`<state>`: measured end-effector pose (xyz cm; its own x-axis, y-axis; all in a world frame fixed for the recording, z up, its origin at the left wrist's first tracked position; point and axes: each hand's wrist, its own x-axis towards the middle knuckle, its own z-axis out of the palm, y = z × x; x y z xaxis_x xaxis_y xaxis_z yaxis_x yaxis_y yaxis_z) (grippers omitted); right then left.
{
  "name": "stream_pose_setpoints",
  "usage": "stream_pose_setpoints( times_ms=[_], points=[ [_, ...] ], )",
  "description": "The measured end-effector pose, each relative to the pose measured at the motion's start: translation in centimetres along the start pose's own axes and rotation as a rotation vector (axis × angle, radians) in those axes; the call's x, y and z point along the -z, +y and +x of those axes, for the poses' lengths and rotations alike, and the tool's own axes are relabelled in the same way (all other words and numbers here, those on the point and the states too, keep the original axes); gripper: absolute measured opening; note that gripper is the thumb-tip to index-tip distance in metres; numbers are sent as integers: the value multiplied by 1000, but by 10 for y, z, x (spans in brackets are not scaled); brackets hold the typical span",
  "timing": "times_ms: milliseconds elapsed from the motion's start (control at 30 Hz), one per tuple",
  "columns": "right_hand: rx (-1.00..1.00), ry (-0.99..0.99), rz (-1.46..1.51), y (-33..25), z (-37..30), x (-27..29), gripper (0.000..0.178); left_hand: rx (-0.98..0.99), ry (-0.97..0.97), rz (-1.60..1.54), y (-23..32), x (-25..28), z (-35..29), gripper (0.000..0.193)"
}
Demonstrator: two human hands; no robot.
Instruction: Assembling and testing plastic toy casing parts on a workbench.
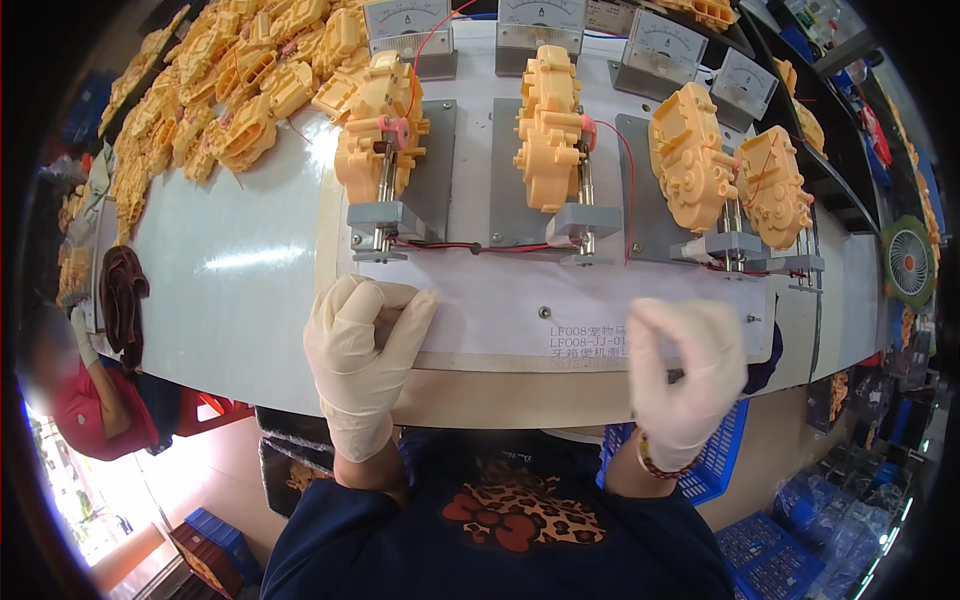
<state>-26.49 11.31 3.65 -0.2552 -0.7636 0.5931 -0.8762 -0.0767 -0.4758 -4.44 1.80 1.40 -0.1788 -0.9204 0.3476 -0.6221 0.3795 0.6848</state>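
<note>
My left hand point(360, 345), in a white glove, is held over the bench's near edge with fingers curled toward the thumb; nothing shows in it. My right hand point(690, 365), also gloved, is slightly blurred, its fingers bent in a pinch; whether the fingertips hold anything is hidden. Beyond them, orange plastic gearboxes stand on grey fixtures: one at the left point(375, 150), one in the middle point(548, 140), and two at the right, an inner one point(692, 160) and an outer one point(775, 195). Neither hand touches a gearbox. Red and black wires point(475, 247) run between the fixtures.
Analog panel meters point(541, 25) line the back. Orange gearboxes are heaped point(215, 90) at the far left. A brown cloth point(122, 300) hangs at the left edge, near another person point(95, 410). A green fan point(908, 262) is at the right; a blue crate point(715, 455) sits below.
</note>
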Motion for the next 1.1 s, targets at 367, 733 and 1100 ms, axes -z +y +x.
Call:
stream_pose_setpoints(
  times_ms=[367,733,1100],
  points=[
    [60,-95,-40,49,-13,12,24,7,6,-1,3,-1,1,17],
    [-213,-125,105,44,-14,20,21,21,7,-16,3,-2,0,18],
    [-194,-135,48,40,-9,22,18,-10,7,-14,4,-1,0,18]
  ],
)
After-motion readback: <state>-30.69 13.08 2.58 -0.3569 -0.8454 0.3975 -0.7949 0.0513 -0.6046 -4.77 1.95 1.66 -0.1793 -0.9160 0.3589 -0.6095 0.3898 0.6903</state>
